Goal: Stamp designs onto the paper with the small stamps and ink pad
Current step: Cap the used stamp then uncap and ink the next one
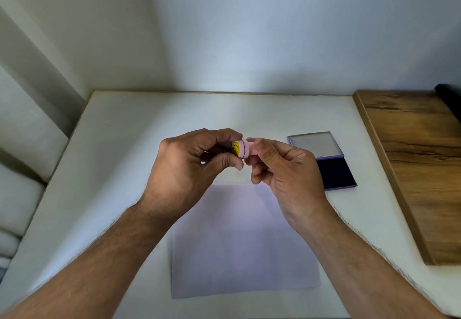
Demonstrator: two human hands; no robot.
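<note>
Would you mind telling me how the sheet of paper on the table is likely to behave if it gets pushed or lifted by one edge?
The paper looks like one thin sheet lying flat, so it would probably flop if lifted by an edge. Nothing rests on it, and both hands are raised above it, so a sideways push would likely slide it across the smooth white table.

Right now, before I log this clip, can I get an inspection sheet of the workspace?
Surface: white table, bare apart from the job's things.
Job's things: blank paper flat, near edge; ink pad open, lid folded back, right of paper; pink stamp with smiley sticker, held above the paper.
Clutter: nothing seen.
Hands: left hand and right hand both pinch the stamp with their fingers.
Cables: nothing seen.
Surroundings: wooden board at right; pale walls behind.
</note>
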